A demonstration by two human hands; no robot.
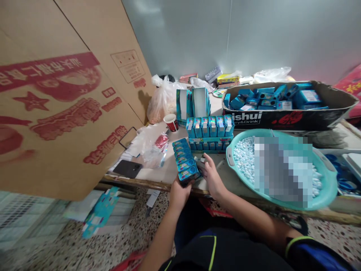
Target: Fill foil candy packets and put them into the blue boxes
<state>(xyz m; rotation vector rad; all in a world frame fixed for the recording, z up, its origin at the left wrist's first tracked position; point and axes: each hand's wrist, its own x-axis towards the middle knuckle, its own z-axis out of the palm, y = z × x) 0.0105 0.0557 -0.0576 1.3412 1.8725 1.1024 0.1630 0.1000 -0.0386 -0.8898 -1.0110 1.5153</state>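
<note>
A row of small blue candy boxes (184, 160), pressed side by side, rests at the table's front edge. My left hand (179, 194) is closed around its near end. At the row's right side, my right hand (213, 178) grips a small greyish object (200, 162); its kind is unclear and the fingers partly cover it. Just behind stands a blue display tray (207, 139) filled with upright boxes of the same sort, silvery strips on their fronts. Stacked folded blue cartons (200, 101) lean behind that tray.
To the right sit a turquoise basin (231, 160) of pale wrapped sweets, partly pixelated, and a black carton (248, 119) of blue boxes. A large cardboard box (56, 124) blocks the left. A red paper cup (171, 123), a phone (127, 168) and plastic wrapping (149, 146) lie nearby.
</note>
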